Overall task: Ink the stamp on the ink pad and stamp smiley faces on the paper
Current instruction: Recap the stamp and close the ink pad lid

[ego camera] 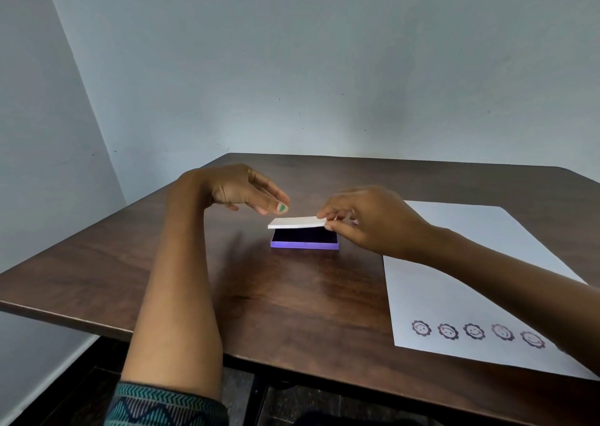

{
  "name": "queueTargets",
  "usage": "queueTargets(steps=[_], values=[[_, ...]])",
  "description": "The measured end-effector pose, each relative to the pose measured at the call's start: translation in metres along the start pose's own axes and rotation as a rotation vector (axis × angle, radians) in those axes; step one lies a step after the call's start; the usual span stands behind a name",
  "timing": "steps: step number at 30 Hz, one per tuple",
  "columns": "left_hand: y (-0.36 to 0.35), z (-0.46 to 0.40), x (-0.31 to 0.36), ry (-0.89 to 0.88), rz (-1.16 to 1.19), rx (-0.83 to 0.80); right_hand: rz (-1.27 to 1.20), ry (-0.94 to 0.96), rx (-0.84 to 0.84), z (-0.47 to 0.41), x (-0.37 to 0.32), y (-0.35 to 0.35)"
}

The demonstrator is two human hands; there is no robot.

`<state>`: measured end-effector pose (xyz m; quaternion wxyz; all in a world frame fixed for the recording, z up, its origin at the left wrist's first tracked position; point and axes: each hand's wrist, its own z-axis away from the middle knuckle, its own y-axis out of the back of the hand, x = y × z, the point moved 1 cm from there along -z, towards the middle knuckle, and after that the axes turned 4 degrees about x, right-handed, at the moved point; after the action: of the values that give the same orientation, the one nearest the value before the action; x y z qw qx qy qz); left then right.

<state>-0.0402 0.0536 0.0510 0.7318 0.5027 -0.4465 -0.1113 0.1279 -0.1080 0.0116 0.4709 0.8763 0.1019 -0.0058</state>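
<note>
Right now the person's right hand [367,219] pinches the right edge of a flat white rectangular lid [297,222], fingertips [325,215] closed on it from above and thumb from below. That lid hangs level, just above a shallow purple rectangular ink pad [304,241], with a dark gap showing between the 2. The pad's inked surface looks near-black inside its lilac rim, and the pad sits flat on the dark brown wood-grain table [285,302], around the middle of the tabletop.

Over on the other side, the left hand [242,188] hovers just beside the lid's left end, fingers loosely spread and curved downward, gripping nothing. A green-painted thumbnail [281,207] sits close above the lid's left corner, whether it touches is too close to call. A teal zigzag-patterned sleeve [162,406] shows at the bottom edge, pushed up the left forearm.

To the right lies a white sheet of paper [454,295], flat on the table, partly under the right forearm. Along its near edge runs a row of 5 stamped smiley faces [474,330], each with a scalloped flower-like border, some prints fainter than others. A further mark at the far right is cut off by the arm. No stamp can be made out anywhere; what the right palm hides is impossible to tell.
</note>
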Motion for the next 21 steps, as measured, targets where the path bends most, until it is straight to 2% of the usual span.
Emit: queueTargets(steps=[6, 11, 16, 21], values=[[-0.011, -0.007, 0.007, 0.077, -0.129, -0.048, 0.040, 0.074, -0.071, 0.006, -0.004, -0.003], [-0.016, -0.010, 0.012, 0.058, -0.154, -0.108, 0.022, 0.082, -0.062, 0.005, -0.001, -0.002], [-0.021, -0.010, 0.019, 0.003, -0.144, -0.172, -0.051, 0.002, -0.042, 0.003, 0.007, 0.002], [-0.027, -0.012, 0.025, -0.033, -0.132, -0.196, 0.035, -0.109, -0.180, 0.007, 0.020, 0.001]])
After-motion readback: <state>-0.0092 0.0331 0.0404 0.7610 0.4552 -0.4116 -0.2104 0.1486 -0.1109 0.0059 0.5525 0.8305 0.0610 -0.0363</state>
